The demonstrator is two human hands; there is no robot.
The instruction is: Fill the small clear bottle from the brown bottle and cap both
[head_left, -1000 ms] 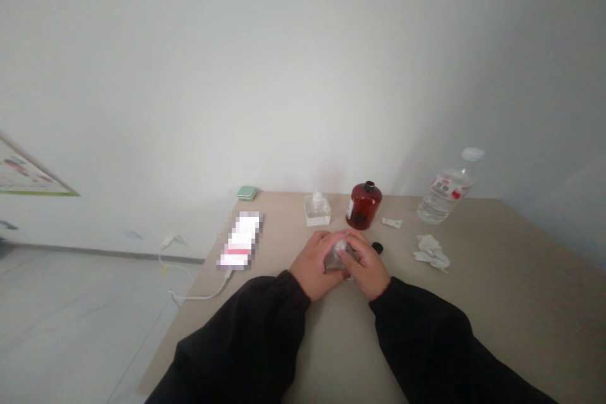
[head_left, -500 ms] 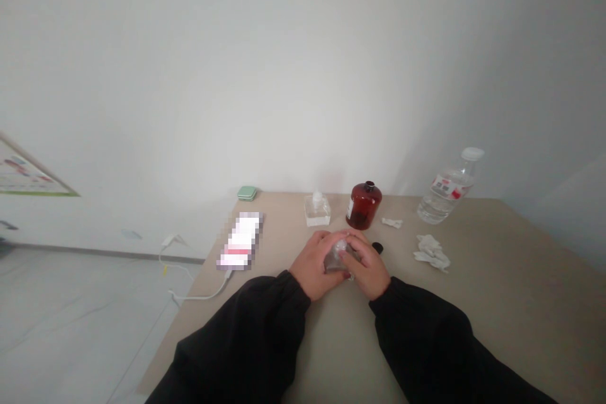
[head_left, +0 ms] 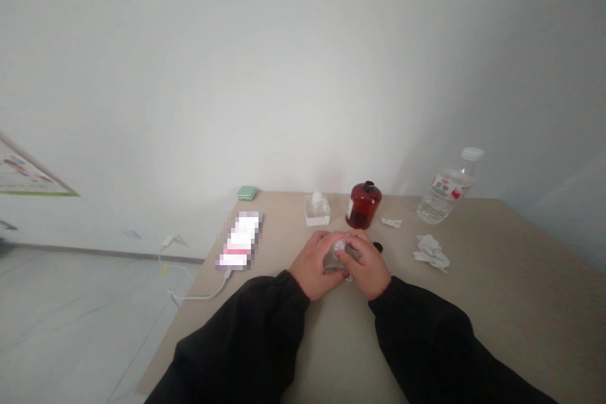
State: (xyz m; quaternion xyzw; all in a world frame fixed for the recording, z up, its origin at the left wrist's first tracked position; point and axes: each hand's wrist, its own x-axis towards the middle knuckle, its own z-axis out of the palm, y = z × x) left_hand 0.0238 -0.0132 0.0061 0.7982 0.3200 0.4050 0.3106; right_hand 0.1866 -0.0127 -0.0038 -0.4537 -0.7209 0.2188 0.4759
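Both hands are wrapped round a small clear glass bottle [head_left: 333, 261] above the near middle of the table. My left hand [head_left: 313, 265] curls round its left side, thumb in front. From the other side, my right hand [head_left: 372, 270] grips it, with the thumb at the bottle's top. Fingers hide much of the bottle. Just beyond my right hand lies a black cap [head_left: 377, 247], partly covered. Behind it stands an uncapped brown bottle [head_left: 364, 205] with a white label. A square clear bottle [head_left: 317, 211] with a white top is to its left.
On the table [head_left: 336, 353], crumpled tissue [head_left: 432, 254] and a smaller piece of tissue [head_left: 392, 223] lie to the right. A clear water bottle [head_left: 445, 194] stands at the back right. A blurred phone [head_left: 240, 240] with a white cable [head_left: 203, 297] and a green case [head_left: 247, 193] are left.
The thumb of my right hand has shifted slightly on the clear bottle's top. Otherwise the hands and the things on the table are nearly unchanged.
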